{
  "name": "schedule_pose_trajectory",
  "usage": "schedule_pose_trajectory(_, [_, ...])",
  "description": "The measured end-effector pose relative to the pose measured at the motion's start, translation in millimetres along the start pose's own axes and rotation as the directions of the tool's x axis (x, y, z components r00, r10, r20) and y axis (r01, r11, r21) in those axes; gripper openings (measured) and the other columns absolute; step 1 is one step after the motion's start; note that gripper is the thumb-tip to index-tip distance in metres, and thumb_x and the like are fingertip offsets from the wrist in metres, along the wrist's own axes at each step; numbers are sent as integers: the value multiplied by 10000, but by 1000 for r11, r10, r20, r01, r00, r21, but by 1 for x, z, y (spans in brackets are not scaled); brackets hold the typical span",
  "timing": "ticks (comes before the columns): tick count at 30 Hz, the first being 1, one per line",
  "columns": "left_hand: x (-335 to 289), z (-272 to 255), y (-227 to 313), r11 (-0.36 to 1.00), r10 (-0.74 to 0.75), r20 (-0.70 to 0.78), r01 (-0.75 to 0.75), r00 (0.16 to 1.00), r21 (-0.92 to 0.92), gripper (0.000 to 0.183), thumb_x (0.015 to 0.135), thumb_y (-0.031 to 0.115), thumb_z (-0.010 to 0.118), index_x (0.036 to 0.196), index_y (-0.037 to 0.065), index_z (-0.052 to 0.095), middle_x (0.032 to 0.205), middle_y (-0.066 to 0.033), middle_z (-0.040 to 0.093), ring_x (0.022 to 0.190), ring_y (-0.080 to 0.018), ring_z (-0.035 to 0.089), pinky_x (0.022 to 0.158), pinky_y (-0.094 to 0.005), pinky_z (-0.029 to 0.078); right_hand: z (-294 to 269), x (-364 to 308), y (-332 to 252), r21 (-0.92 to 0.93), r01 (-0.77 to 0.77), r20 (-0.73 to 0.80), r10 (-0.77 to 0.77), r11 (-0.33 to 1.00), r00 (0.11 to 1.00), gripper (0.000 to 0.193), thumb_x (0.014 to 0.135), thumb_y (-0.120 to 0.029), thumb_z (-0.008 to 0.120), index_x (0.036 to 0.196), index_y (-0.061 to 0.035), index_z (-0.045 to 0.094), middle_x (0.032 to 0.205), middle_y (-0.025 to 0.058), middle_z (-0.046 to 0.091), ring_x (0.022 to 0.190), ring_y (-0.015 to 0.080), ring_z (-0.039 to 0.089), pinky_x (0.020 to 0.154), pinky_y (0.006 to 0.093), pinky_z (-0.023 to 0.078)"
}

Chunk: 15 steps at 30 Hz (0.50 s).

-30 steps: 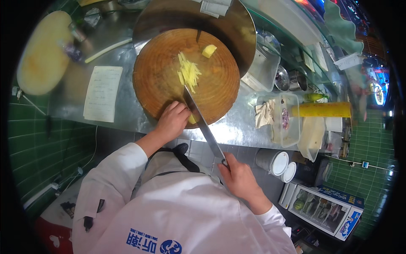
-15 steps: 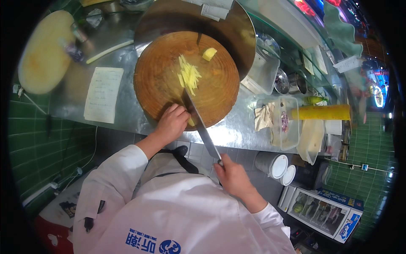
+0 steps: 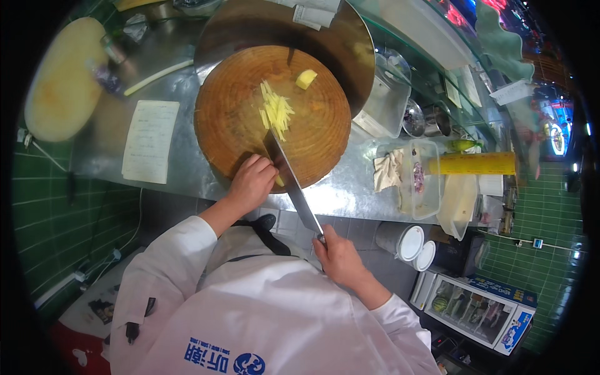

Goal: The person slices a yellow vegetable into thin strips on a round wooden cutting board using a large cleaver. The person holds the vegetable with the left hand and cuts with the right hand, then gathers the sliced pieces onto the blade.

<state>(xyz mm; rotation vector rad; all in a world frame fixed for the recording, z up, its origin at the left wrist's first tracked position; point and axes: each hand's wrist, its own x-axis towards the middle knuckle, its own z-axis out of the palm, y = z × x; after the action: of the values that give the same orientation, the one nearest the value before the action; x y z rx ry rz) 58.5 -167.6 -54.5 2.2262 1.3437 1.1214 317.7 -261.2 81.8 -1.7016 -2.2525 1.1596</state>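
A round wooden chopping board (image 3: 228, 134) lies on the metal counter. My right hand (image 3: 340, 257) grips the handle of a long-bladed kitchen knife (image 3: 299, 195), its blade slanting up and left over the board's near edge. My left hand (image 3: 253, 182) is closed, fingers curled down beside the blade on a pale yellow piece of ginger (image 3: 279, 180), mostly hidden beneath them. Just past the knife tip is a loose pile of thin ginger strips (image 3: 275, 111). A cut ginger chunk (image 3: 306, 79) sits apart, toward the far right of the board.
Behind the board stands a large round metal sheet (image 3: 359, 81). A handwritten paper (image 3: 150, 142) and a long pale stalk (image 3: 157, 77) lie to the left, near an oval white board (image 3: 62, 81). At right are a clear plastic tub (image 3: 430, 203), a crumpled brown paper (image 3: 389, 170) and a yellow roll (image 3: 478, 164).
The whole view has shifted slightly. Both hands and the knife stay at nearly the same place on the board, and the ginger pile looks unchanged.
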Motion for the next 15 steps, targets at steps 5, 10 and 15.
schedule_pose_trajectory(5, [-3,-10,-14,998,57,59,-57,997,5,98,838,23,728,932,24,699,979,-114,630,973,-328,607,890,-410,524,6,7,8,32,-14,0,14,999,1000,254,1045,-182,613,1194,-1,514,748,253,686,708,513,660,636,600,511])
schedule_pose_trajectory(10, [1,-16,-15,995,39,192,-56,981,84,112,867,43,700,976,25,723,988,-106,637,988,-322,610,913,-404,524,-5,8,-7,-48,-15,9,16,999,1000,300,1041,-203,618,1237,5,528,766,254,698,719,513,665,653,597,525])
schedule_pose_trajectory(15, [0,-13,-16,990,33,195,-59,980,130,143,873,55,690,1003,27,743,1015,-101,669,1020,-319,620,953,-409,523,-27,2,-30,-71,-16,31,18,997,999,328,1030,-202,632,1270,3,544,838,249,723,751,488,690,661,578,538])
